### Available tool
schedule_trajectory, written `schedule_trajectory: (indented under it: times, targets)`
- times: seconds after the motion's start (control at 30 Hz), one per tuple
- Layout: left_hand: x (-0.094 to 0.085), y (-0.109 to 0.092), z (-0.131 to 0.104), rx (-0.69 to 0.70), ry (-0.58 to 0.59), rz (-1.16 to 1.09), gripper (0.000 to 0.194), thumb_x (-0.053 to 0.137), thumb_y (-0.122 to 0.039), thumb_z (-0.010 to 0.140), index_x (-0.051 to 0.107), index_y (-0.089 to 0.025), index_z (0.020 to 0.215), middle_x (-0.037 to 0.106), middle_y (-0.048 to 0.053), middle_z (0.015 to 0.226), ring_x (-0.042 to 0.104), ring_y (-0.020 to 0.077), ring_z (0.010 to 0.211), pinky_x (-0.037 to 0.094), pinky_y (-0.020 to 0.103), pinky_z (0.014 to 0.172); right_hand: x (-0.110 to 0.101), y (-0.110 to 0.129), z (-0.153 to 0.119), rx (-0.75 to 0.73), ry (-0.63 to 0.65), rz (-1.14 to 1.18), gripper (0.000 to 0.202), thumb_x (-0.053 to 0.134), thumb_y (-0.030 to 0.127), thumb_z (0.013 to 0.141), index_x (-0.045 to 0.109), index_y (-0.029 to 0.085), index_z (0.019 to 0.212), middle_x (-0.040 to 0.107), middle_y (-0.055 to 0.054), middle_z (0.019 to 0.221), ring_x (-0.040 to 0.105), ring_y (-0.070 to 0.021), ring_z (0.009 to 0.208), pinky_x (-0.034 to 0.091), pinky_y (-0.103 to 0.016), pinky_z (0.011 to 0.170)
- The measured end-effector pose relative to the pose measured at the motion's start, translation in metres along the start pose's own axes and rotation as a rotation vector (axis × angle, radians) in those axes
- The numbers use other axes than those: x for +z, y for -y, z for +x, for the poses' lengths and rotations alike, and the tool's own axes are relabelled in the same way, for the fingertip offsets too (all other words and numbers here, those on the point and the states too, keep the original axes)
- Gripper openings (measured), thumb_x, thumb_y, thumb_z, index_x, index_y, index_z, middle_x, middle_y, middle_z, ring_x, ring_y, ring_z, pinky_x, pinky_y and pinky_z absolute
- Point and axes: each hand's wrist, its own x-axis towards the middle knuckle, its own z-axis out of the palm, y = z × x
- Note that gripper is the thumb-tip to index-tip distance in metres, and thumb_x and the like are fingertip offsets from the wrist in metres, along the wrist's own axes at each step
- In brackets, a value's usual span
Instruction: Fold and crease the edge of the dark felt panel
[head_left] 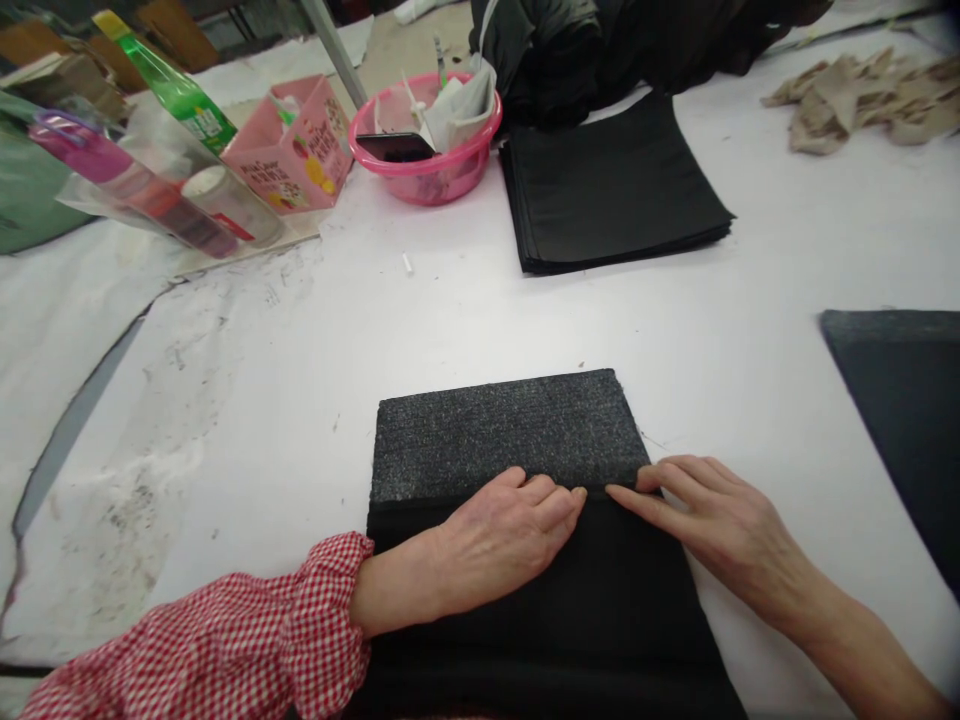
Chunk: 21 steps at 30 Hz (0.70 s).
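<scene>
A black fabric piece (600,610) lies before me, with a speckled dark grey band (502,430) across its far end. Along the near edge of that band runs a folded seam. My left hand (514,520) rests on this seam near the middle, fingers curled and pressed together on the cloth; what lies under them is partly hidden. At the right end of the seam, my right hand (697,505) pinches the fabric's edge between thumb and fingers. The two thumbs are close to each other.
Beyond the fabric lies a stack of black cloth panels (607,190). A pink basin (427,180) holds a phone and small items. Further left are a pink box (292,150), bottles and a jar (232,205). Another dark panel (907,400) lies right, beige scraps (840,100) behind it.
</scene>
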Motion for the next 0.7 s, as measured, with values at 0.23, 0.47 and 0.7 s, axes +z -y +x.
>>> schedule_trajectory:
  times: [0.23,0.47,0.7]
  targets:
    - [-0.002,-0.002,0.005,0.001,-0.036,-0.008,0.035,0.030,-0.013,0.101,0.043,-0.004,0.132,0.053,0.007,0.097,0.049,0.0171,0.085,0.039,0.034,0.068,0.000,-0.004,-0.004,0.031,0.004,0.070,0.042,0.046,0.007,0.094,0.056,0.028,0.129,0.059,-0.005,0.101,0.055,-0.0161,0.092,0.046,-0.033,0.081]
    - [-0.001,-0.003,0.007,0.014,-0.039,-0.014,0.040,0.031,-0.012,0.100,0.037,-0.004,0.139,0.051,0.005,0.096,0.046,0.0164,0.082,0.037,0.034,0.066,-0.004,-0.005,-0.005,0.038,0.036,0.083,0.039,0.047,0.009,0.095,0.057,0.026,0.128,0.057,-0.006,0.103,0.053,-0.0166,0.096,0.046,-0.034,0.083]
    - [0.002,-0.006,0.016,0.009,-0.070,-0.035,0.034,0.030,-0.015,0.102,0.047,-0.005,0.130,0.050,0.005,0.095,0.045,0.0167,0.083,0.037,0.035,0.065,-0.008,-0.001,-0.006,0.009,0.017,0.061,0.040,0.050,0.005,0.093,0.055,0.020,0.129,0.056,-0.007,0.106,0.052,-0.0174,0.099,0.045,-0.035,0.085]
